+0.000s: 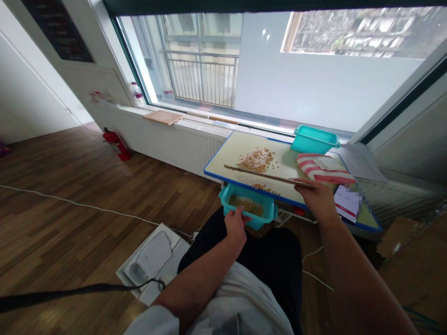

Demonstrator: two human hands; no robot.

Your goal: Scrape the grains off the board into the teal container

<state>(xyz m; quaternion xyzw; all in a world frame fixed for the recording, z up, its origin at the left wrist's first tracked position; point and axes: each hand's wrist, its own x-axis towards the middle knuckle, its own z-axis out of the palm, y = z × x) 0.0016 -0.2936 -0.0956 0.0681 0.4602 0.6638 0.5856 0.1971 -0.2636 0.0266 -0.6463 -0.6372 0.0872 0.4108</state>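
Observation:
My left hand [237,223] grips the near rim of a turquoise plastic basin [269,211], held just below the table edge. Small greenish-brown beans or grains [247,205] cover its bottom. In my right hand [316,197] is one end of a long thin wooden stick [265,175], which lies across the tabletop. Beyond the stick sits a pile of yellow kernels mixed with white grains [256,159]. On the near side of it, a smaller line of kernels and white grains [261,187] lies close to the blue edge, above the basin.
A second turquoise basin [316,138] stands at the table's back right, behind a red-and-white striped cloth [323,168]. A phone [347,203] lies on the right of the table [223,156]. Cardboard boxes [415,260] are at right; a white board [153,260] and cables lie on the floor.

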